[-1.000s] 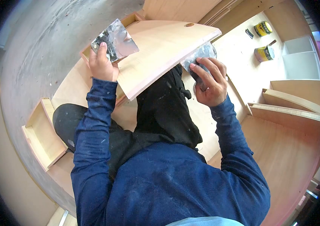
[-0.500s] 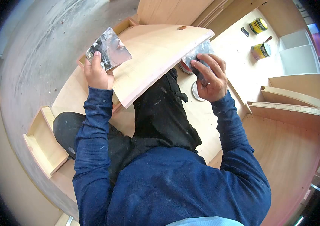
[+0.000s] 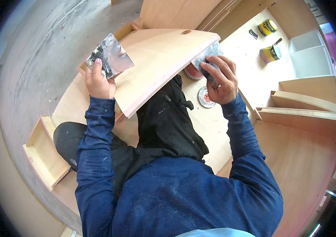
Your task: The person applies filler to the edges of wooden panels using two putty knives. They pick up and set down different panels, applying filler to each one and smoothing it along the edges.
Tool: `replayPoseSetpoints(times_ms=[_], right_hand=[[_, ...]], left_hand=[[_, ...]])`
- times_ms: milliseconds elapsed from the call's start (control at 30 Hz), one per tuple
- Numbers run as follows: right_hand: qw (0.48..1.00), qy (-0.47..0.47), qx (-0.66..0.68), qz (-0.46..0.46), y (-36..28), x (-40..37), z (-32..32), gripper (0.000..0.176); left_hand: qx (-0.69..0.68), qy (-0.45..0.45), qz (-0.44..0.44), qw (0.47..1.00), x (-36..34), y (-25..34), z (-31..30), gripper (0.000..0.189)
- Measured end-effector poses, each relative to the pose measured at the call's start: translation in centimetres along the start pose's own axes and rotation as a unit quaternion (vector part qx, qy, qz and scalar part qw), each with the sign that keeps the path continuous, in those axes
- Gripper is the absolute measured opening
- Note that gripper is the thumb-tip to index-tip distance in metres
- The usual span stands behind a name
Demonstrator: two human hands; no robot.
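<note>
My left hand (image 3: 100, 85) grips a square metal scraper (image 3: 121, 62), its face smeared with dark and pale filler, held up over the left part of a wooden panel (image 3: 156, 49). My right hand (image 3: 225, 81) is closed on a second metal scraper (image 3: 213, 49), fingers pressed over its blade. That blade lies at the right end of the panel's long edge (image 3: 164, 80), which carries a pale pinkish coat. Part of the right scraper is hidden by my fingers. The panel slants across above my knee.
Below the panel's edge stands a red can (image 3: 193, 72), with a smeared round lid (image 3: 206, 97) nearby. Two yellow-and-black cans (image 3: 267, 27) and a small black piece (image 3: 253, 34) sit farther right. An open wooden box (image 3: 47, 158) lies at left; curved wooden boards (image 3: 306, 101) are at right.
The view has shifted slightly. My right hand with its scraper has moved a little rightward relative to the panel, and more of the red can and lid shows. My left hand keeps its scraper.
</note>
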State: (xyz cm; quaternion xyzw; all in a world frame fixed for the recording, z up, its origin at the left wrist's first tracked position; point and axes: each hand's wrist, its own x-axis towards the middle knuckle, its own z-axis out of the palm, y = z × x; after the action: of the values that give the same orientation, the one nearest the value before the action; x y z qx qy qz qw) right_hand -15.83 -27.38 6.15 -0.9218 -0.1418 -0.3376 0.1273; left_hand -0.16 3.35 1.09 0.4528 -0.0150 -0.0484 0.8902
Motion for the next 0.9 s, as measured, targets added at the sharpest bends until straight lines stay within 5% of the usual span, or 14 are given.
replayPoseSetpoints(times_ms=[700,767,900], right_hand=[[1.0,-0.005,-0.027,-0.007,3.1,-0.5,-0.8,0.058],[1.0,0.014,-0.026,-0.003,3.5,-0.2,-0.9,0.058],[1.0,0.008,-0.014,0.001,4.3,0.2,-0.7,0.06]], left_hand=[[0.014,-0.002,0.019,1.0,0.3,-0.8,-1.1,0.034],[0.263,-0.003,0.121,0.957,0.2,-1.1,-1.8,0.036],[0.013,0.037,-0.004,0.999,0.0,-0.1,-0.1,0.037]])
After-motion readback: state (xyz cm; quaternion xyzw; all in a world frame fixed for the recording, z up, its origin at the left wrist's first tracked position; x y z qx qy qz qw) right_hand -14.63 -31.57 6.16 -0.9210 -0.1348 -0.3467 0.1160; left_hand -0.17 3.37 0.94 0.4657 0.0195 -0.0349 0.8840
